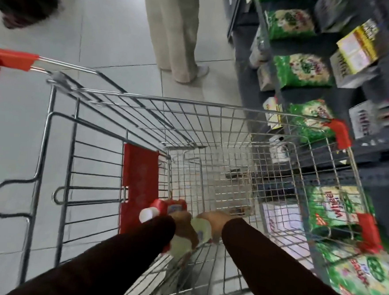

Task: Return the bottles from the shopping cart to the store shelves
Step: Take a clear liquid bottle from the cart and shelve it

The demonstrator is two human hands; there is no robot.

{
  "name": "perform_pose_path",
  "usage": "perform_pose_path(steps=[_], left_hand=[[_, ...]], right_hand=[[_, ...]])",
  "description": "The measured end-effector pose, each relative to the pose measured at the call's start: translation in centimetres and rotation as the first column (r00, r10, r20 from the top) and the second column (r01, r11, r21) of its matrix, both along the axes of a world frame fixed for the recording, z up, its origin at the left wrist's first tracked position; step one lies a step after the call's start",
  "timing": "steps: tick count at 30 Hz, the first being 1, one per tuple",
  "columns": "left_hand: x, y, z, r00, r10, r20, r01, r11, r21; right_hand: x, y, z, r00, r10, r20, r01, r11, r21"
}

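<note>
Both my arms, in dark sleeves, reach down into the wire shopping cart (214,116). My left hand (183,220) is closed around a red bottle with a white cap (161,208) near the cart's red seat flap. My right hand (216,220) rests on a pale green bottle (202,231) that lies between the two hands; whether it grips it is unclear. Another pale green bottle (181,244) lies just below, partly hidden by my left sleeve. The store shelves (372,155) stand to the right of the cart.
Green detergent bags (302,69) and boxes (357,48) fill the shelves on the right. A person in beige trousers (174,30) stands ahead in the aisle beyond the cart. The cart's red handle (13,59) is at the left. Grey floor tiles (105,26) lie to the left.
</note>
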State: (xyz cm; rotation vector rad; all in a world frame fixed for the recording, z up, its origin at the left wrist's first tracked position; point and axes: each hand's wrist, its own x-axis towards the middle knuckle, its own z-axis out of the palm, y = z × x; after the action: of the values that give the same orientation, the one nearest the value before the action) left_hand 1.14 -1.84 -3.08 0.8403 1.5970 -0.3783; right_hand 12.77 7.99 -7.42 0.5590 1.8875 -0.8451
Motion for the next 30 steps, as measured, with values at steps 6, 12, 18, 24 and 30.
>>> perform_pose_path(steps=[6,12,18,24,30], left_hand=[[-5.3,4.3,4.5,0.828,0.461,0.319,-0.403,0.885,-0.233],[-8.1,10.2,16.4,0.484,0.566,0.668,-0.655,0.74,-0.153],[2.1,15.7,33.5,0.213,0.083,0.974,-0.598,0.799,0.063],[17.7,18.5,50.5,0.211,-0.389,0.897,-0.522,0.731,0.44],[29.9,17.6,64.4,-0.026,-0.603,0.797,-0.342,0.755,0.56]], right_hand=[[1.8,3.6,5.5,0.962,-0.209,-0.176,0.21,0.978,-0.012],[7.8,3.8,16.3,0.573,-0.708,-0.413,0.708,0.681,-0.186],[14.6,0.6,31.1,0.047,-0.774,-0.632,0.893,0.316,-0.32],[22.5,-2.8,47.0,-0.238,-0.446,-0.863,0.946,0.095,-0.31],[30.6,-6.9,58.3,-0.127,0.003,-0.992,0.952,-0.279,-0.123]])
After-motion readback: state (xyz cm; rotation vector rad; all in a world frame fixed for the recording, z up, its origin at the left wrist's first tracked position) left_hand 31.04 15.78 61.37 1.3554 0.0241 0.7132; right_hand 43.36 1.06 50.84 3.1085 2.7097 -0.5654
